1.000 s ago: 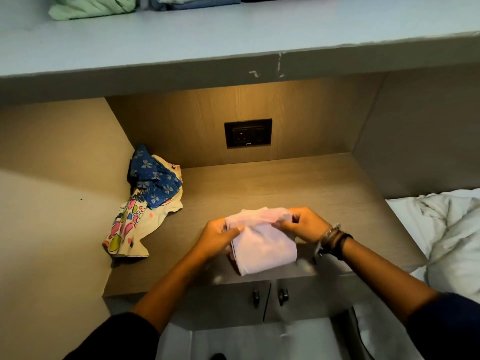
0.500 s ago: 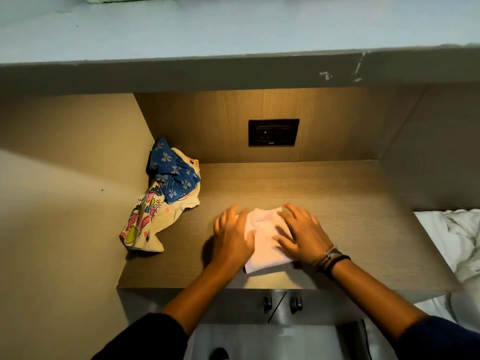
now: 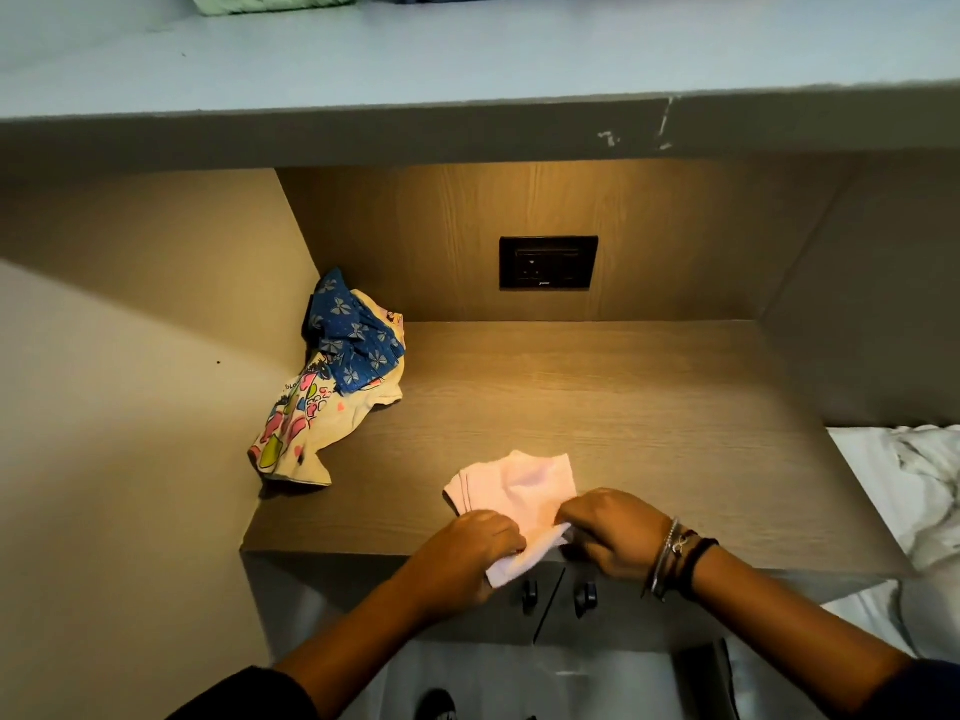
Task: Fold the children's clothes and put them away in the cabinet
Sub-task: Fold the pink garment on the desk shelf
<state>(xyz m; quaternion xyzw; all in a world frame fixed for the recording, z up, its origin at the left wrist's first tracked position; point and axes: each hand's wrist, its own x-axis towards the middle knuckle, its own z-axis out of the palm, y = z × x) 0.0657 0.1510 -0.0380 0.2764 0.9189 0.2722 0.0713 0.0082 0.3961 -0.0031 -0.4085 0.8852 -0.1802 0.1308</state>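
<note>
A small pale pink garment [image 3: 522, 491] lies folded near the front edge of the wooden counter [image 3: 649, 407]. My left hand [image 3: 467, 545] and my right hand [image 3: 608, 527] both pinch its near edge, which hangs a little over the counter's front. An unfolded pile sits in the counter's left back corner: a blue bow-print garment [image 3: 353, 340] on top of a cream cartoon-print garment [image 3: 296, 428]. Folded clothes, a green piece [image 3: 270, 0] among them, rest on the shelf above.
A pale blue shelf [image 3: 467, 59] overhangs the counter. A black socket plate [image 3: 548, 262] is set in the back wall. Two cabinet doors with dark knobs [image 3: 558, 597] sit under the counter. A white bed sheet [image 3: 914, 485] lies at the right.
Both hands lay flat on the pink garment half a second ago; they have since drawn back to its near edge and pinched it. The view has shifted slightly.
</note>
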